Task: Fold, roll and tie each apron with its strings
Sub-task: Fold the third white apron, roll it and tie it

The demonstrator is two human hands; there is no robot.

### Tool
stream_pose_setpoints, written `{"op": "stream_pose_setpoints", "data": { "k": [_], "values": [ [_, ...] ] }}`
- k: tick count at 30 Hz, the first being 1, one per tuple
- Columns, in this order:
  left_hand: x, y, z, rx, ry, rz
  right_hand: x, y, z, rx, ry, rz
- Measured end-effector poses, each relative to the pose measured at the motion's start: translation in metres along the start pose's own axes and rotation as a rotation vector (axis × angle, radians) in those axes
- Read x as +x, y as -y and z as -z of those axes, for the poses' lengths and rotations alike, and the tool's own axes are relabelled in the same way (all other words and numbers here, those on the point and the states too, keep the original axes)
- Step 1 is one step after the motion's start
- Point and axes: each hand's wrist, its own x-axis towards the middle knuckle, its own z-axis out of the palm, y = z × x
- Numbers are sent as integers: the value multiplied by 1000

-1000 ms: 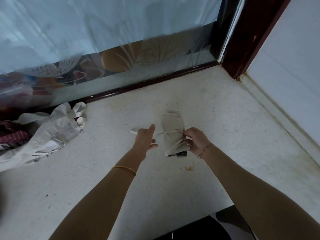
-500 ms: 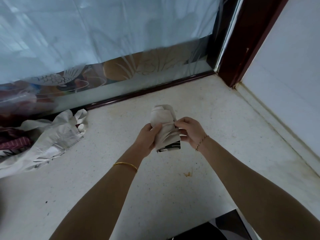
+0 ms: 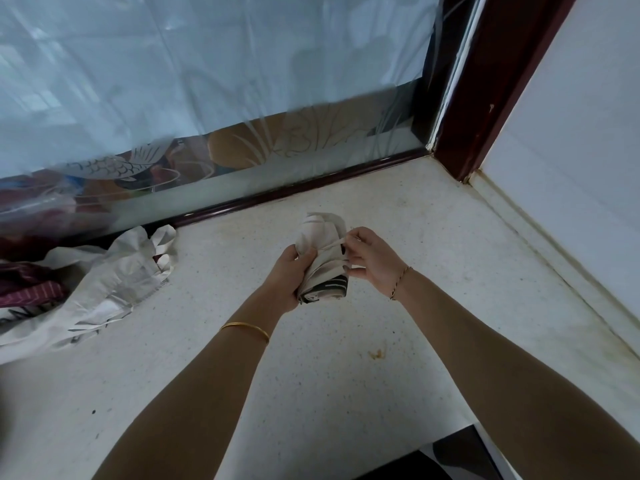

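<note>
From the head view, our left hand (image 3: pixel 287 277) is wrapped round the rolled apron (image 3: pixel 322 261), fingers curled on its left side, holding it upright above the speckled pale surface (image 3: pixel 346 393); our right hand (image 3: pixel 372 261) sits just beside the roll on its right, thumb and forefinger pinching a thin string (image 3: pixel 335 242) that crosses the roll's upper part; a gold bangle (image 3: pixel 246 328) circles the left wrist, a fine bracelet (image 3: pixel 400 282) the right.

Ahead, the surface ends at a dark red rail (image 3: pixel 294 194) under a frosted glass panel (image 3: pixel 207 81) etched with fish and plants; a dark red post (image 3: pixel 485 81) closes the far right corner, and a white wall (image 3: pixel 571 150) runs along the right edge; open surface lies ahead of the roll, to its right and beneath our forearms; to the left a heap of pale aprons (image 3: pixel 104 289) lies well apart from the roll, near the rail; a small orange stain (image 3: pixel 377 354) marks the surface between our forearms; a dark object (image 3: pixel 433 462) cuts the bottom edge.

The roll's lower end shows a dark print (image 3: pixel 325 289); we cannot tell whether it is lettering.
</note>
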Motion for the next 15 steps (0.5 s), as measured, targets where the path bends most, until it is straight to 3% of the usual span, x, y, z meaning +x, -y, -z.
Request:
{"op": "stream_pose_setpoints", "data": {
  "k": [6, 15],
  "values": [
    [0, -2, -4, 42, 7, -5, 3, -5, -3, -77, -71, 119],
    [1, -4, -1, 63, 23, 6, 0, -11, -3, 0, -59, 92]
  ]
}}
